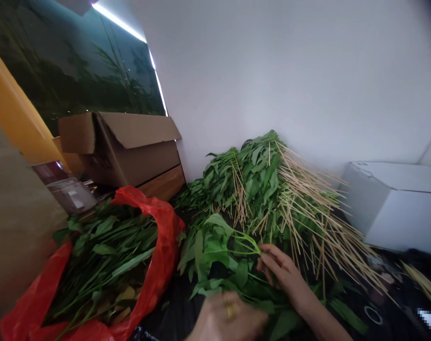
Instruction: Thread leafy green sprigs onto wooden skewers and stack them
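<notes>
Between the thumb and fingers of my right hand (pixel 281 270) is pinched a small bunch of leafy green stems (pixel 249 248); its broad leaves (pixel 217 244) fan out to the left. Low in the view, my left hand (pixel 229 317) is blurred by motion, a gold ring on one finger. It is over loose green leaves (pixel 241 274), its fingers bent, and I cannot make out whether they grip anything. Behind my hands lie stacked leaf bundles on thin wooden sticks (pixel 307 203), the sticks pointing right and toward me.
A red plastic bag (pixel 165 241) full of long green leaves stands open at left. Beyond it are an open cardboard box (pixel 140 158) and a clear plastic container (pixel 73 194). A white box (pixel 407 203) sits at right against the white wall (pixel 289 71).
</notes>
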`<state>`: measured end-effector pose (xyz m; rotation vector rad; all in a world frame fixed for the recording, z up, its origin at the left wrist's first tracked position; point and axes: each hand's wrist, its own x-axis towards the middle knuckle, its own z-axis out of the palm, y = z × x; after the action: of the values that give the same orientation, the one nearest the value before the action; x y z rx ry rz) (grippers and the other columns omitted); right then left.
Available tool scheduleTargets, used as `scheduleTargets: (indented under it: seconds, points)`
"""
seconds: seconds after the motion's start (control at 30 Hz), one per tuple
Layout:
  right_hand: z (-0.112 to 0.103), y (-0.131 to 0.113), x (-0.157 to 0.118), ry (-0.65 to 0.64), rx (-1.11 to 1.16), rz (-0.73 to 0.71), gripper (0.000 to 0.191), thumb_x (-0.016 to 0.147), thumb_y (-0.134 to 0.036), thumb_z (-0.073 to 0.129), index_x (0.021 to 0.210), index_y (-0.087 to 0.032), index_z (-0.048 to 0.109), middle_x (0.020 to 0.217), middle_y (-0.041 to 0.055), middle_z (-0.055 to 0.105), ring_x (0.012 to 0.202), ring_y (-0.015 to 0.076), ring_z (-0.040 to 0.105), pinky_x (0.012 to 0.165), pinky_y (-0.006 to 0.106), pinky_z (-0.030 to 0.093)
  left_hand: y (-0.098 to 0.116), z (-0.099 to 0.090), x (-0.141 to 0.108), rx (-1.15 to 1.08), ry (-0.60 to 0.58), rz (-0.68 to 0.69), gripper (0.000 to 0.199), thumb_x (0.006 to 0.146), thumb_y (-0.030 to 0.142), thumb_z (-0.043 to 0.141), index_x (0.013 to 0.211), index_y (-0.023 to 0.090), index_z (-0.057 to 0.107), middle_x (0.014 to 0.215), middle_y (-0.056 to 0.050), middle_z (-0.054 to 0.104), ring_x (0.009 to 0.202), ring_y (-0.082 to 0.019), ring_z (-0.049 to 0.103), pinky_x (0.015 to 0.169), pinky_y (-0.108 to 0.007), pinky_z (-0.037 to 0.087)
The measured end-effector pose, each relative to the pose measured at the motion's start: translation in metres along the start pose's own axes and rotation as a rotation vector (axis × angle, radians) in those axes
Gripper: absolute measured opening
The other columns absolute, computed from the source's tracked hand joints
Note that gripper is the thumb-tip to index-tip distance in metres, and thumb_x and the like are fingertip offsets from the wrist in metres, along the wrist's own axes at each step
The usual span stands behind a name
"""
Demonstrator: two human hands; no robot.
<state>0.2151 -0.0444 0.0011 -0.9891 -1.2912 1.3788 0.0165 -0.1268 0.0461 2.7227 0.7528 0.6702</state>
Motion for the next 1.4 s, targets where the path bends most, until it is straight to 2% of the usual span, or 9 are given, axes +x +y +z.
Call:
scheduleTargets:
  seconds: [0.1, 0.17, 0.37, 0.73, 0.87, 1.0, 1.17, 1.27, 1.4]
  points:
    - [0.001, -0.003, -0.001, 0.005, -0.031, 0.009, 0.049, 0.078, -0.064, 0.058, 0.099, -0.02, 0.055, 0.068, -0.002, 0.062, 0.037, 0.0073, 0.044, 0.032, 0.018, 0.021, -0.027, -0.03, 0.032, 0.159, 0.244, -0.164, 0.027, 0.097, 0.021, 0.044, 0.113, 0.024, 0.066, 0.096, -0.009, 0.071, 0.082, -0.021, 0.063, 0.075, -0.036, 0.049]
    - [0.002, -0.005, -0.002, -0.012, -0.061, 0.002, 0.046, 0.08, -0.062, 0.056, 0.099, -0.02, 0.055, 0.069, -0.0014, 0.063, 0.038, 0.0075, 0.046, 0.032, 0.018, 0.023, -0.042, -0.044, 0.052, 0.242, 0.299, -0.156, 0.025, 0.097, 0.023, 0.047, 0.106, 0.024, 0.07, 0.095, -0.008, 0.072, 0.083, -0.02, 0.06, 0.075, -0.034, 0.047]
    - [0.002, -0.003, 0.001, -0.031, -0.066, -0.022, 0.047, 0.08, -0.064, 0.054, 0.096, -0.02, 0.056, 0.068, -0.0009, 0.063, 0.035, 0.0061, 0.043, 0.032, 0.018, 0.023, -0.066, -0.044, 0.083, 0.453, 0.11, -0.128, 0.021, 0.095, 0.024, 0.05, 0.093, 0.021, 0.07, 0.082, -0.006, 0.07, 0.08, -0.021, 0.055, 0.073, -0.033, 0.044]
    - [0.005, -0.001, 0.0, -0.039, -0.086, -0.015, 0.044, 0.078, -0.059, 0.056, 0.098, -0.02, 0.058, 0.069, -0.0016, 0.063, 0.038, 0.0076, 0.046, 0.036, 0.019, 0.029, -0.08, -0.036, 0.085, 0.699, -0.05, 0.009, 0.01, 0.09, 0.021, 0.058, 0.08, 0.019, 0.06, 0.082, -0.004, 0.062, 0.083, -0.021, 0.051, 0.071, -0.034, 0.036]
    - [0.006, -0.002, 0.0, 0.013, -0.143, -0.077, 0.036, 0.081, -0.051, 0.057, 0.098, -0.019, 0.063, 0.064, -0.0032, 0.06, 0.04, 0.0079, 0.044, 0.042, 0.022, 0.035, -0.083, -0.031, 0.083, 0.591, 0.108, -0.078, 0.01, 0.08, 0.013, 0.061, 0.072, 0.019, 0.06, 0.073, -0.004, 0.059, 0.08, -0.021, 0.05, 0.071, -0.032, 0.037]
    - [0.005, -0.002, -0.001, 0.042, -0.19, -0.143, 0.038, 0.088, -0.05, 0.051, 0.103, -0.018, 0.065, 0.064, -0.0022, 0.059, 0.045, 0.0095, 0.047, 0.046, 0.023, 0.038, -0.091, -0.028, 0.083, 0.157, 0.37, -0.304, 0.014, 0.073, 0.008, 0.054, 0.066, 0.018, 0.061, 0.067, -0.001, 0.059, 0.071, -0.017, 0.05, 0.07, -0.028, 0.039]
    - [-0.005, 0.008, 0.0, 0.161, -0.316, -0.173, 0.042, 0.088, -0.054, 0.05, 0.102, -0.019, 0.068, 0.061, -0.0004, 0.058, 0.046, 0.0121, 0.048, 0.046, 0.024, 0.038, -0.112, -0.066, 0.078, -0.426, 0.926, -0.703, 0.015, 0.077, 0.028, 0.048, 0.066, 0.019, 0.053, 0.06, 0.003, 0.049, 0.055, -0.012, 0.043, 0.052, -0.023, 0.032]
    - [-0.008, 0.011, 0.001, 0.2, -0.391, -0.203, 0.039, 0.09, -0.051, 0.048, 0.104, -0.021, 0.069, 0.063, 0.0012, 0.062, 0.049, 0.015, 0.054, 0.05, 0.027, 0.043, -0.104, -0.091, 0.074, -0.48, 0.913, -0.669, 0.02, 0.084, 0.037, 0.046, 0.074, 0.02, 0.051, 0.062, 0.004, 0.048, 0.052, -0.011, 0.041, 0.048, -0.021, 0.03]
    - [-0.006, 0.01, -0.001, 0.217, -0.529, -0.347, 0.032, 0.093, -0.041, 0.047, 0.108, -0.022, 0.069, 0.088, 0.0074, 0.071, 0.072, 0.0211, 0.066, 0.068, 0.032, 0.051, -0.067, -0.092, 0.076, -0.195, 0.66, -0.436, 0.014, 0.088, 0.032, 0.055, 0.088, 0.02, 0.06, 0.075, 0.0, 0.059, 0.066, -0.013, 0.053, 0.062, -0.023, 0.04]
